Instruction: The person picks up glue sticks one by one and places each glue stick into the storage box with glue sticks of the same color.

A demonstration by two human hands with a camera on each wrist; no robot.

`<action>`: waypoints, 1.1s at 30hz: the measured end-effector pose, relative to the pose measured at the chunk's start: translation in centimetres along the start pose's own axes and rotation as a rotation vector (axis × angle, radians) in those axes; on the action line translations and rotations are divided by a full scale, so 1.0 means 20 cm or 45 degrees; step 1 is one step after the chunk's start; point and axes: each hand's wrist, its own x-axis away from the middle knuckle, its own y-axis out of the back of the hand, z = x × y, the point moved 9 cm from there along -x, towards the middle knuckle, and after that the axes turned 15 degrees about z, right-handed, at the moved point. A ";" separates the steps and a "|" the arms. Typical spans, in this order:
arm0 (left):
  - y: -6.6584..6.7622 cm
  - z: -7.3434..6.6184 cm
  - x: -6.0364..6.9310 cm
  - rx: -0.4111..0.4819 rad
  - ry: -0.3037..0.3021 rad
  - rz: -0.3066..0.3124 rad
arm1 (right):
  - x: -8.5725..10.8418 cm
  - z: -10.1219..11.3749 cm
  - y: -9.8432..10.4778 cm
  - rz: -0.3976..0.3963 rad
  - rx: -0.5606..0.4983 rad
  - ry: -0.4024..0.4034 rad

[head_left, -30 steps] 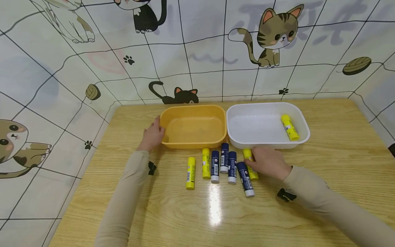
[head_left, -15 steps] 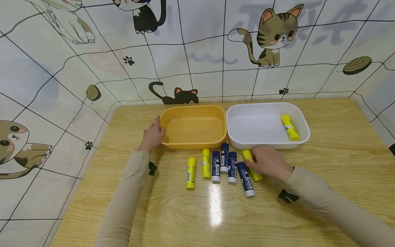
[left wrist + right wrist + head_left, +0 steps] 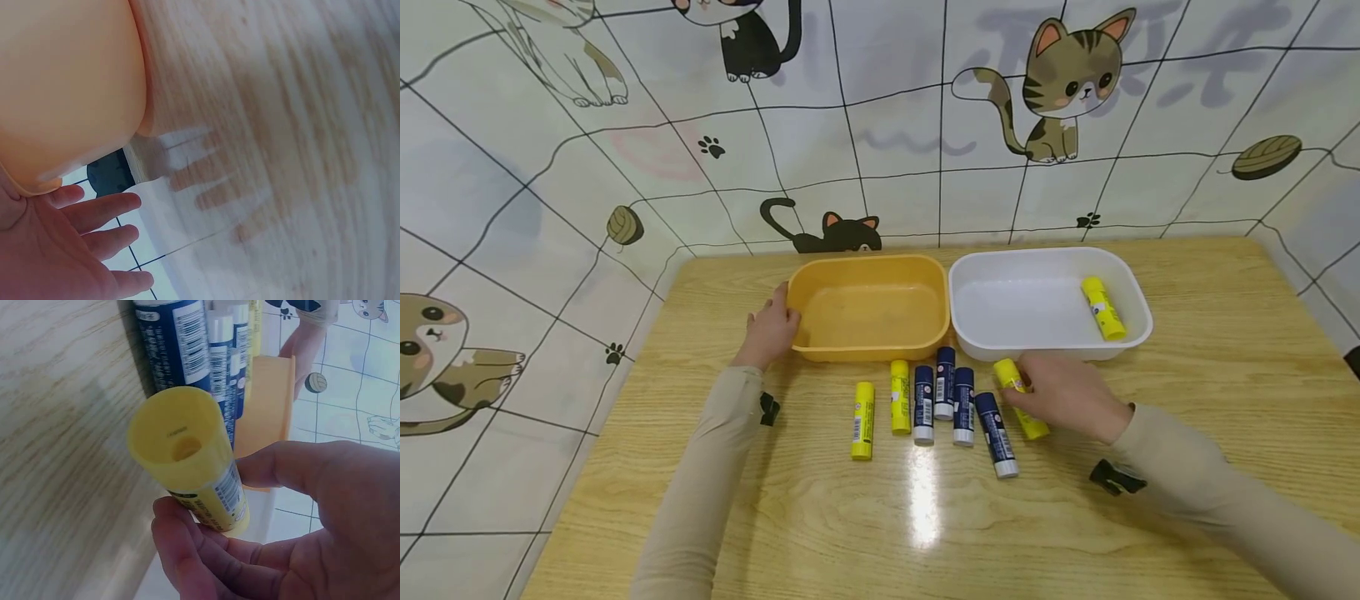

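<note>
Orange plastic forms the oblong tray where your left hand rests at the left end, fingers loosely spread. Next, two slim yellow tubes and four navy, white-ended tubes lie on the wooden table. Just before the white plastic tray, your right hand pinches another yellow cylindrical tube, long axis slanting from far left to near right, hollow end towards you.

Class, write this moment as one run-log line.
left hand: touches orange tray; right hand: pinches yellow glue stick; white tray: one yellow stick; table: two yellow sticks, four navy sticks
</note>
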 end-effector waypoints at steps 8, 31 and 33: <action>0.00 0.01 0.00 0.000 0.003 -0.007 | 0.03 0.04 0.04 0.005 0.078 0.002; 0.00 0.00 -0.01 0.004 -0.005 0.007 | 0.13 0.02 0.27 -0.034 0.214 -0.042; 0.00 0.00 0.00 0.006 0.000 0.007 | 0.12 0.01 0.28 -0.026 0.214 -0.041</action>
